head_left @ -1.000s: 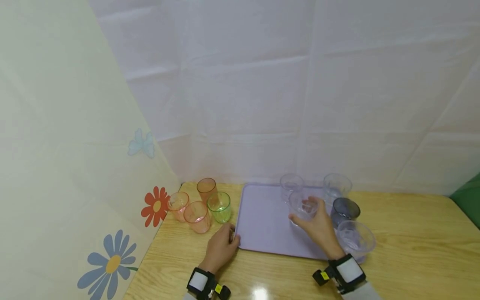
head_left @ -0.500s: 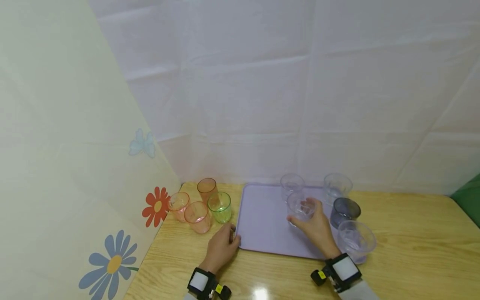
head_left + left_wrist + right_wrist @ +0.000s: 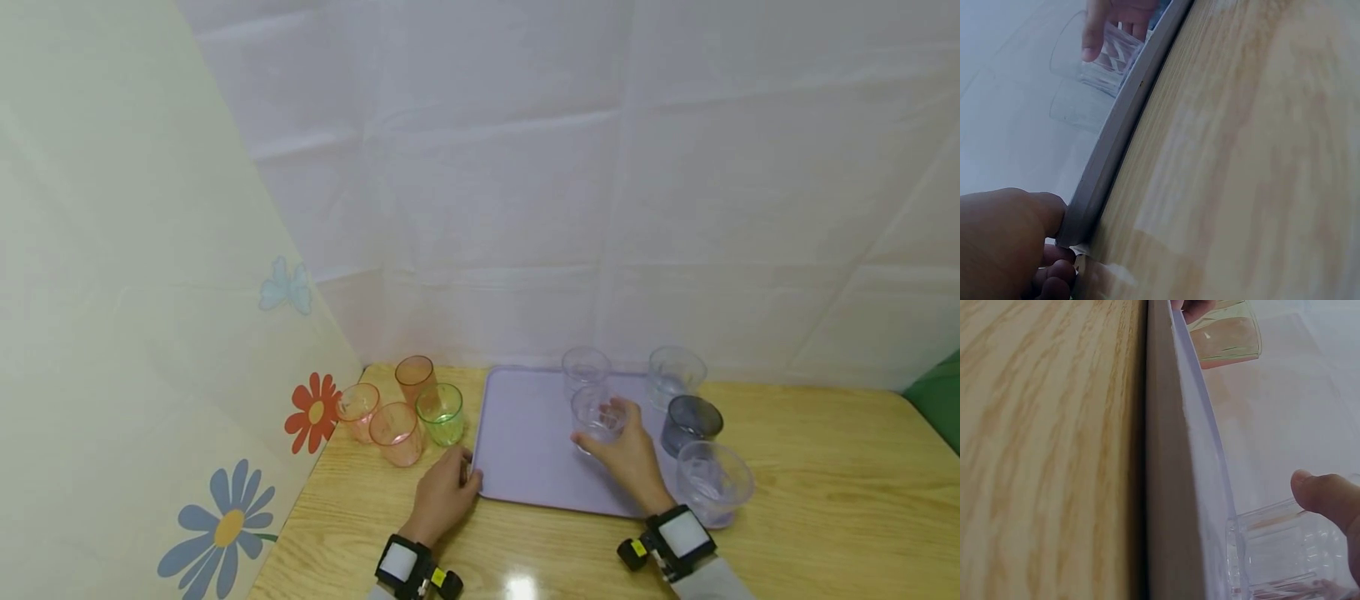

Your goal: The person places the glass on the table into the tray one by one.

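At the far left, against the flowered wall panel [image 3: 187,350], four tinted tumblers stood on the wooden table [image 3: 825,500]: two pink ones [image 3: 357,412] [image 3: 395,434], an orange one [image 3: 414,380] behind them and a green one [image 3: 439,414] nearest the tray. Next came the left hand [image 3: 444,493], whose curled fingers pinched the near left corner of the lilac tray [image 3: 525,442]; the left wrist view showed the thumb on top of the rim and fingertips tucked beneath it. The tray's long axis ran left to right across the table. Further right, the right hand [image 3: 628,454] was wrapped around a clear ribbed tumbler [image 3: 597,414], thumb on its left side, fingers behind it; the glass stood upright over the middle of the tray, and whether its base touched the surface could not be told. The right hand was plainly the nearer one to this glass, which lay straight ahead of its wrist. Another clear tumbler [image 3: 585,367] stood just behind, a third [image 3: 677,372] at the far right corner, then a smoky grey tumbler [image 3: 691,423] and a wide clear cup [image 3: 712,482] along the tray's right edge.
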A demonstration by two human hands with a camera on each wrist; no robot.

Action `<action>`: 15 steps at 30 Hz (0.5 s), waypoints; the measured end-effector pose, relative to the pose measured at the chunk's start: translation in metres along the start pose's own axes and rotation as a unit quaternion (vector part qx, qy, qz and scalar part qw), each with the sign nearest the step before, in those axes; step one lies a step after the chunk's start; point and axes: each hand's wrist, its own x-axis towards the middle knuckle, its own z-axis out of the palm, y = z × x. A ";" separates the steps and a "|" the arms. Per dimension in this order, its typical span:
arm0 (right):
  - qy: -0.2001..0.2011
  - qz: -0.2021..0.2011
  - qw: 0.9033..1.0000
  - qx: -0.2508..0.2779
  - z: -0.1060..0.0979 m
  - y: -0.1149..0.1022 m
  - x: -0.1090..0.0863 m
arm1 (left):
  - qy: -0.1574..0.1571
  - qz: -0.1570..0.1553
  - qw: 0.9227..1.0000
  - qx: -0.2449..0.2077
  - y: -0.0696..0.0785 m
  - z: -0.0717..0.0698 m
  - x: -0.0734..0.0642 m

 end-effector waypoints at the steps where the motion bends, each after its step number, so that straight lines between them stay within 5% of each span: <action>1: 0.000 0.001 1.000 0.001 0.001 0.001 0.000 | -0.001 0.000 1.000 0.000 0.000 0.000 0.000; 15: 0.003 0.016 1.000 0.011 0.012 0.000 0.002 | -0.003 -0.002 1.000 -0.001 0.000 0.000 0.000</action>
